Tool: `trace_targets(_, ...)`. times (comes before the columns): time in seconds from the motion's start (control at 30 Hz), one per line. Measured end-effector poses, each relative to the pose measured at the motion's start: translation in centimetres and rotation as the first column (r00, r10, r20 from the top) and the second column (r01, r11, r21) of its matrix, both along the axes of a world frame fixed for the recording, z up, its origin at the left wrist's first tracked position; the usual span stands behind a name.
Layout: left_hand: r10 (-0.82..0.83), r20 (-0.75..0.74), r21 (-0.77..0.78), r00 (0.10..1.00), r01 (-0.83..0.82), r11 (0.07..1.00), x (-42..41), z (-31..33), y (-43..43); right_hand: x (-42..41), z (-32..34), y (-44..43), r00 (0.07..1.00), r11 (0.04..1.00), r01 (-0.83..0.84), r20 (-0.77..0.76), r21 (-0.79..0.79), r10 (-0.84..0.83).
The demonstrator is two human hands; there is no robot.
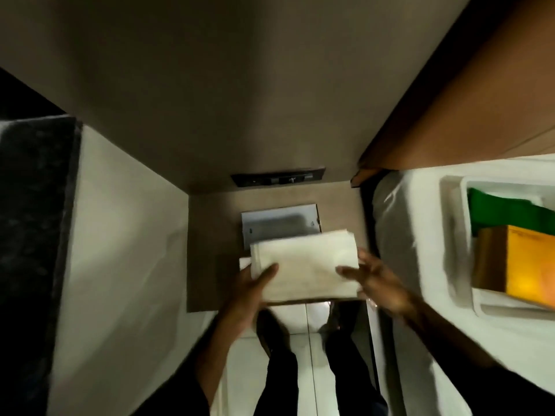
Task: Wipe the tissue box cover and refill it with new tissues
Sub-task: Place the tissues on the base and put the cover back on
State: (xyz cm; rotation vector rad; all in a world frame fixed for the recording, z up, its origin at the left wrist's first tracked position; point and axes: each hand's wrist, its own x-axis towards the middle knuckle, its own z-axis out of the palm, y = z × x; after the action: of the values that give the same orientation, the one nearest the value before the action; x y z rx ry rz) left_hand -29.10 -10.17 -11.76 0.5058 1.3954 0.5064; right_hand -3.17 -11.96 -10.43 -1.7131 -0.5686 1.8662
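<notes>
A thick stack of cream tissues (306, 262) is held level above a small brown table (207, 259). My left hand (252, 292) grips its near left corner, thumb on top. My right hand (375, 283) touches the stack's right edge with fingers spread; it is blurred, so its grip is unclear. Behind the stack lies a grey-white flat box, the tissue box cover (279, 222), partly hidden by the tissues. A white edge (244, 262) shows under the stack at its left.
A dark switch plate (277, 178) sits on the wall behind the table. A bed with white sheets (420, 235) is at the right, bearing a white tray (456, 235) with a green item (510, 210) and an orange box (528, 265). Dark bedding (30, 235) is at the left. My legs stand on pale floor tiles (312, 322).
</notes>
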Motion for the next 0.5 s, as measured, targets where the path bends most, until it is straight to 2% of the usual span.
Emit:
trace_targets(0.23, -0.111, -0.188, 0.113, 0.976, 0.134, 0.985, -2.7, -10.0, 10.0, -1.8, -11.8, 9.1, 0.991, 0.992, -0.073, 0.115, 0.105, 0.061)
trace_targets(0.33, -0.174, -0.26, 0.101, 0.95, 0.206, 0.973, -3.5, -14.7, 12.7, -2.5, -16.4, 11.6, 0.99, 0.995, -0.082, 0.119, 0.063, 0.074)
trace_targets(0.4, -0.209, -0.332, 0.082, 0.92, 0.248, 0.965, -3.8, -17.4, 13.5, -3.1, -18.9, 12.5, 0.963, 0.987, -0.157, 0.227, 0.031, 0.146)
trace_targets(0.5, -0.257, -0.436, 0.047, 0.863, 0.306, 0.951, -4.0, -20.4, 13.4, -3.4, -21.2, 12.6, 0.865, 0.954, -0.3, 0.413, -0.029, 0.284)
